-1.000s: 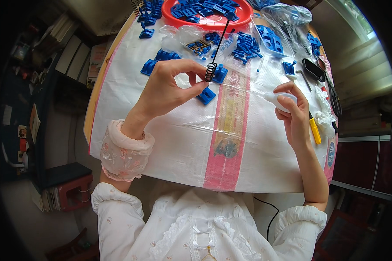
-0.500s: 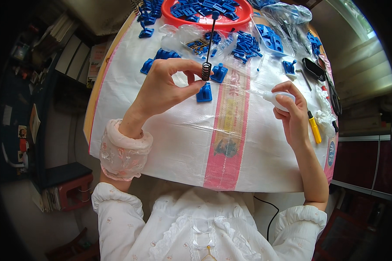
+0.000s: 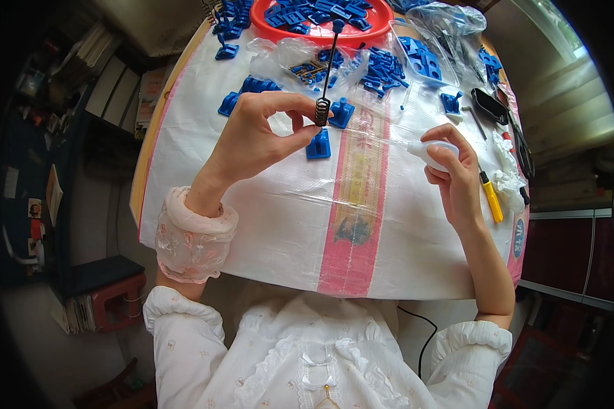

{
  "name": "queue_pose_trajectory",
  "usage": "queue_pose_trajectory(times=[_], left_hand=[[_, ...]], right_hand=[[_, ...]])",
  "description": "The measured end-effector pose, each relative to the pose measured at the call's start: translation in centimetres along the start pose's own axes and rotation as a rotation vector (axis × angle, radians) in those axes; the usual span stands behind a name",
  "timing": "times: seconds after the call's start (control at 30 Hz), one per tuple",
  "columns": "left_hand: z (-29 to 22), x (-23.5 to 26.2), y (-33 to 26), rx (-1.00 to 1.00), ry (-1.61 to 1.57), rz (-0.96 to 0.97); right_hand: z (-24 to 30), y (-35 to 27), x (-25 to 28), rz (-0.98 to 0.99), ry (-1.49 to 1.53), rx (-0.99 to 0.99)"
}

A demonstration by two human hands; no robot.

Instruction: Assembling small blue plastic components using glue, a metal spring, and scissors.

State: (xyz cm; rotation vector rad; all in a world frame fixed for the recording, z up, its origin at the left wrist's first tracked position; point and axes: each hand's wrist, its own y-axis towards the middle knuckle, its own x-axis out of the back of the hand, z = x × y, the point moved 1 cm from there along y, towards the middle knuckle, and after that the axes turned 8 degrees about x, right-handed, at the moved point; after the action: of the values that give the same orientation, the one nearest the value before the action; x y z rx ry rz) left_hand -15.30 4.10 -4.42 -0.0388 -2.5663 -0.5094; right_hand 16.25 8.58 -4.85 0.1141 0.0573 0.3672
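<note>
1. While L hand (image 3: 259,129) hangs over the counter (image 3: 138,194), its grip is narrow: thumb & index pinch the lower part of a black spring (image 3: 322,112).
2. Spring meets a thin black rod (image 3: 331,71), near vert. in view, leaning slightly R, w/ blue knob (image 3: 338,26) on top; knob overlaps the red basin (image 3: 382,28) in view.
3. R hand (image 3: 455,174) grip is holding a small white bottle (image 3: 442,154) btwn thumb & fingers, nozzle aimed L, toward spring side.
4. Nozzle & spring well apart; btwn them an open run of white sheet (image 3: 266,225) w/ its pink-edged stripe (image 3: 351,269).
5. Tight spot: blue block (image 3: 318,145) right under L fingertips in view, blue base (image 3: 341,114) just R of spring. Can't tell if either touches.
6. Nr side: wide open stretch of sheet from hands down to the curved nr edge; wood rim shows along L edge.
7. Far side crowded: basin full of blue pcs, clear bag (image 3: 269,58), heap of blue pegs (image 3: 383,70), clear tub (image 3: 440,81).
8. R side narrow: yellow-handled tool (image 3: 491,200) just R of R hand, then crumpled tissue (image 3: 508,183), scissors (image 3: 523,151) & black tray (image 3: 490,109) nr R edge.
</note>
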Motion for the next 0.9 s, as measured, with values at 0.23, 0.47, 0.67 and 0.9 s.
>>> queue_pose_trajectory(times=[0.23, 0.47, 0.67, 0.9], left_hand=[[0.0, 0.06, 0.05, -0.013, 0.013, 0.001], [-0.01, -0.02, 0.07, -0.019, 0.002, -0.001], [0.02, 0.06, 0.03, -0.008, 0.018, 0.007], [0.06, -0.06, 0.07, -0.016, 0.005, -0.001]], right_hand=[[0.05, 0.1, -0.07, -0.006, -0.025, 0.01], [0.22, 0.01, 0.08, -0.013, -0.009, 0.018], [-0.21, 0.04, -0.35, -0.012, -0.04, 0.007], [0.01, 0.09, 0.02, -0.013, -0.017, 0.004]])
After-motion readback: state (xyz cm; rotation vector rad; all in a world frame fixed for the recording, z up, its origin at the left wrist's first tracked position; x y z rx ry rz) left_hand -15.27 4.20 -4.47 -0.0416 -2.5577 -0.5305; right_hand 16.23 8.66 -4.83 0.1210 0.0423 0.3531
